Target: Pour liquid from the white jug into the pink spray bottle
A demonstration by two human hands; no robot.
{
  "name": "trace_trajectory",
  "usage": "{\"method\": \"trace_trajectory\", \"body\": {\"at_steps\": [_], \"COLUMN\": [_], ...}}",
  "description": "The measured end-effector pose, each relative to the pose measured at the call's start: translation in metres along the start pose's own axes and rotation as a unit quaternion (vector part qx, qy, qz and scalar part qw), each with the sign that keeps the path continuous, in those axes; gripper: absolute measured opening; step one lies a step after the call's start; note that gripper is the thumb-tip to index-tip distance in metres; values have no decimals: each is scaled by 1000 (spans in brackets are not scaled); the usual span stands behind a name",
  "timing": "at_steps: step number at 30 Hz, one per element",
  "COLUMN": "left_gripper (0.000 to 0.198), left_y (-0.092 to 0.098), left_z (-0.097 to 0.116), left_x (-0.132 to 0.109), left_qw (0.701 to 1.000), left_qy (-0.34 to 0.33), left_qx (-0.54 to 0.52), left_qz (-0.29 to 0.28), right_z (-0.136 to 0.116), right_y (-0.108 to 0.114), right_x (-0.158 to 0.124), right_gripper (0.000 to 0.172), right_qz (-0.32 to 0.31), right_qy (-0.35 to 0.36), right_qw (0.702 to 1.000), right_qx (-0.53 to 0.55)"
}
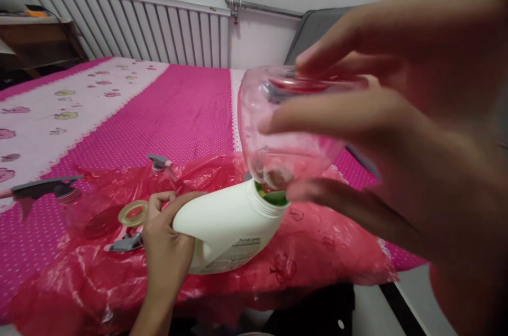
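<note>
My left hand is wrapped around the body of the white jug, which lies tilted on the red plastic sheet with its long axis rising toward its open mouth at the upper right. My right hand clasps the clear bottle from above, neck down, directly over that mouth. I judge bottle neck and jug mouth nearly touching; whether they meet I cannot tell. Left of the jug lie a tape roll and grey spray heads.
</note>
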State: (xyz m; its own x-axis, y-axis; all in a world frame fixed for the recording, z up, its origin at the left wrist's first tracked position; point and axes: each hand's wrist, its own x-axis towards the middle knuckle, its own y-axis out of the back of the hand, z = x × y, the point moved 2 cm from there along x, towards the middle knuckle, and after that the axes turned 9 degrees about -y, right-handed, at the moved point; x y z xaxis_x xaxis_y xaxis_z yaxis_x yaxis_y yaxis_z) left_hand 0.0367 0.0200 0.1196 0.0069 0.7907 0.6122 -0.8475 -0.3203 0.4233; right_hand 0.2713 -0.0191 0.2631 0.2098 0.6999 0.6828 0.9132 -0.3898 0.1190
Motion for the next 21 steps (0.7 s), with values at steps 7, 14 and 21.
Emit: {"method": "trace_trajectory", "body": {"at_steps": [7,14,21], "left_gripper": [38,36,34], "left_y": [-13,-23,-29], "left_z": [-2,-9,-16], "left_x": [-14,-27,-37], "left_qw": [998,996,994], "left_qy": [2,9,15], "left_qx": [-2,-5,-16], "left_qz": [58,93,108], "right_z": [-12,1,14], "right_y": [2,-8,-17], "right_x": [10,-3,-11], "right_gripper": [49,49,73], "right_qz": [-23,-20,1], "right_qy": [97,19,21], "right_qw": [990,999,999], "right_qx": [-101,22,27]}}
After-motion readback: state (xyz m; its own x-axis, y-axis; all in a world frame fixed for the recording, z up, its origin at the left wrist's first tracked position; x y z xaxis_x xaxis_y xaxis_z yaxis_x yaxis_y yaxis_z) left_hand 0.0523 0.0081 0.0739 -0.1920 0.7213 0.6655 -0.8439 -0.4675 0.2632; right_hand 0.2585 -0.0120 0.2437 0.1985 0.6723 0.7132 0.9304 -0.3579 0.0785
